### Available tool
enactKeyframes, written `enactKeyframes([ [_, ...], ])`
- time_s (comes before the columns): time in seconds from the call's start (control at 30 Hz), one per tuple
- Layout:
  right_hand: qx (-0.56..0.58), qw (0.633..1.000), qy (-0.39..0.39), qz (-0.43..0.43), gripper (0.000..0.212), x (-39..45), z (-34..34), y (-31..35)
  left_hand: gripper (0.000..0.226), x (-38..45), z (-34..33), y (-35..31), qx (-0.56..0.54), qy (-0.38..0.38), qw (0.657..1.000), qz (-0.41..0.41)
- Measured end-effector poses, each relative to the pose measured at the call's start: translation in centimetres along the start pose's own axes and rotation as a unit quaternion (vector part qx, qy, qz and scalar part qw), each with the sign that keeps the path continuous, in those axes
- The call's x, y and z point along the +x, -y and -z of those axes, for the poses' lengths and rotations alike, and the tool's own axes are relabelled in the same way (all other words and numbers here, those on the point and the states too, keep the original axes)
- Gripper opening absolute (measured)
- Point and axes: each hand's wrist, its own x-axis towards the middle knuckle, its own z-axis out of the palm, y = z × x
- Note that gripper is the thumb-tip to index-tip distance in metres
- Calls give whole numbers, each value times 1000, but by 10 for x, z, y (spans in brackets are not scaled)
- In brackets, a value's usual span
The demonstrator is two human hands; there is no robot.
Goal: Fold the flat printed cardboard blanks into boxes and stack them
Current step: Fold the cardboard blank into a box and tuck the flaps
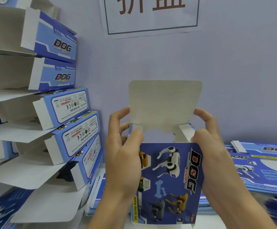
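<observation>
1. Far left: stack of folded boxes (58, 103) lying on their sides, open ends toward the camera, grey lid flaps sticking out. Upper ones show the "DOG" logo, lower ones a white warning label. Stack leans slightly and stands against the wall (233, 80).
2. Left of centre, at the foot of the stack: a few flat blanks (96, 195) lying on the white table (217, 220), partly hidden behind the left forearm.
3. Left hand (123, 149): fingers curled round the left edge of the box in work (169, 180); thumb lies on the small left side flap (137, 128), other fingers are behind the box wall.
4. Centre: the box is held up in front of the wall, above the near table, printed face toward the camera (robot dogs, bone, "DOG" logo turned sideways). Its large grey top flap (164, 103) stands upright, unclosed.
5. Right hand (207, 134): grips the right upper corner of the box; thumb lies against the right side flap (186, 131), fingertips reach the edge of the upright flap.
6. Above centre, on the wall: a paper sign (151, 15) with large printed characters, cut off at the top.
7. Right: pile of flat blanks (260, 169) on the table, printed side up, well apart from the folded stack.
</observation>
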Motion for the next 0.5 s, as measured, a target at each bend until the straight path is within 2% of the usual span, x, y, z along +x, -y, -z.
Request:
enactKeyframes([
  [0.07,39,999,-15,-27,35,-4,-3,3,33,1,0,2,-2,-17,1000,-8],
  [0.17,31,997,-68,6,22,-4,-2,0,9,-1,-1,-2,-21,-24,999,-27],
  [0.23,34,995,-86,31,13,-4,-4,-2,25,-1,1,-1,-54,-30,998,-14],
  [0.27,58,994,-88,24,16,-3,-5,-3,31,0,3,0,-77,-36,996,3],
  [0.33,122,990,-66,-9,28,-3,-6,-1,28,3,6,1,-94,-55,994,14],
  [0.4,118,990,-65,-33,33,-2,-3,0,26,4,5,2,-68,-65,996,-4],
  [0.47,114,991,-57,-33,30,-3,-1,3,27,4,4,2,-56,-69,996,-18],
  [0.5,130,991,-37,-19,20,-2,0,5,28,3,3,2,-47,-71,996,-28],
])
